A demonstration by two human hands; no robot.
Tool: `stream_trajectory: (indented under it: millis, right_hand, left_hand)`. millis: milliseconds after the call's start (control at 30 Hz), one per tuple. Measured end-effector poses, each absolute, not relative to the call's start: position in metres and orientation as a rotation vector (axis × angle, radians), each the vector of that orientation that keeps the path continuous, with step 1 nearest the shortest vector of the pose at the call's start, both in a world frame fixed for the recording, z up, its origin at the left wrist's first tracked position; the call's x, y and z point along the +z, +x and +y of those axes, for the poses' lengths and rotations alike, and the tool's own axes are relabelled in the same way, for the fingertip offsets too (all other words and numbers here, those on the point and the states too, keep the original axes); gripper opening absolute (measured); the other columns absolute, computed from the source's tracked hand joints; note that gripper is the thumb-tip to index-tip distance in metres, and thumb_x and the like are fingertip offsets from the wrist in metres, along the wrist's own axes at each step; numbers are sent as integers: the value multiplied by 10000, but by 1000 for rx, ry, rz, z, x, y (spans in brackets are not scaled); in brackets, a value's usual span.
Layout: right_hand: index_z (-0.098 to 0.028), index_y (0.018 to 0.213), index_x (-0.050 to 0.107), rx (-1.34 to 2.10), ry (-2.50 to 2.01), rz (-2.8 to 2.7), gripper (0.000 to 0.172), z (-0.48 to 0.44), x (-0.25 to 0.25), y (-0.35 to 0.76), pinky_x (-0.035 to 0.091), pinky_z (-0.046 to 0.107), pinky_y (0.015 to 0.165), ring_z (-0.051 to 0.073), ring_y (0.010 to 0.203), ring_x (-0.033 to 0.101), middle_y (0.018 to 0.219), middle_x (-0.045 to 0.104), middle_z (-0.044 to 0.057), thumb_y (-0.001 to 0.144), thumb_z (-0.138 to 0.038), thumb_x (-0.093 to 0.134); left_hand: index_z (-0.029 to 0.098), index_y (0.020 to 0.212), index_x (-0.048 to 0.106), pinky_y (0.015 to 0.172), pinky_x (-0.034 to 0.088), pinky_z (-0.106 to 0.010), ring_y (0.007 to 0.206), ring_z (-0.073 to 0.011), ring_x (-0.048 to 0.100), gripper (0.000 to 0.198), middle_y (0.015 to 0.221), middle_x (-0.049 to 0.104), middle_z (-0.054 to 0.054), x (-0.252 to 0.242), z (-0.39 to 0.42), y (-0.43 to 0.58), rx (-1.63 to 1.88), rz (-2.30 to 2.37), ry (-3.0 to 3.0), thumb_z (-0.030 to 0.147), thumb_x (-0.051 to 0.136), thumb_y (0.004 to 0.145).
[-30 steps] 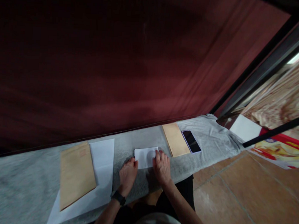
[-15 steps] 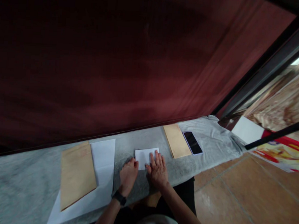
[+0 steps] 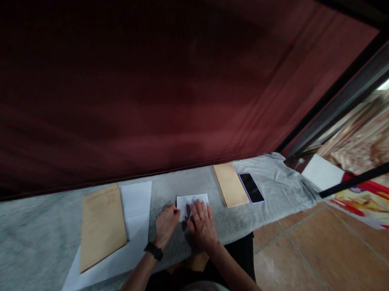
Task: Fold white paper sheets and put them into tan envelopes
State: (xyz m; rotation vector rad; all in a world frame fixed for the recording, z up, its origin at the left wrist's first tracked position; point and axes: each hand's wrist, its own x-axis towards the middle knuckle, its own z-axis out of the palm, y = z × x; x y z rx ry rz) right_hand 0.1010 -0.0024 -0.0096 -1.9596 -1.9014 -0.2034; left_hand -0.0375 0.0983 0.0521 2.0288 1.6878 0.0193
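A small folded sheet of white paper (image 3: 183,200) lies on the grey cloth in front of me. My left hand (image 3: 166,223), with a dark watch (image 3: 154,251) on its wrist, is closed at the paper's lower left corner, thumb and finger pinching its edge. Fingers stretched out, my right hand (image 3: 203,225) rests over the right part of the paper and hides its lower right corner.
Left of my hands, a brown envelope (image 3: 101,232) lies on larger white sheets (image 3: 139,216). To the right are another brown envelope (image 3: 230,185) and a phone (image 3: 251,187). The grey cloth (image 3: 20,240) covers a narrow surface along a dark red panel (image 3: 170,117).
My right hand has slid a little to the left across the paper, its fingers now nearer the middle. The left hand keeps its pinch at the corner.
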Motion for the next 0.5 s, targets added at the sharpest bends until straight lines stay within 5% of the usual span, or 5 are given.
stream_trajectory:
  millis: [500]
  right_hand:
    - [-115, 1488, 448, -155, -2059, -1831, 657, 5, -12, 71, 277, 604, 1150, 398, 1427, 365, 1542, 407, 230, 926, -428, 582]
  left_hand:
    - [178, 725, 671, 589, 437, -242, 649, -159, 649, 171, 620, 664, -6, 36, 121, -45, 206, 1510, 1777, 250, 559, 832]
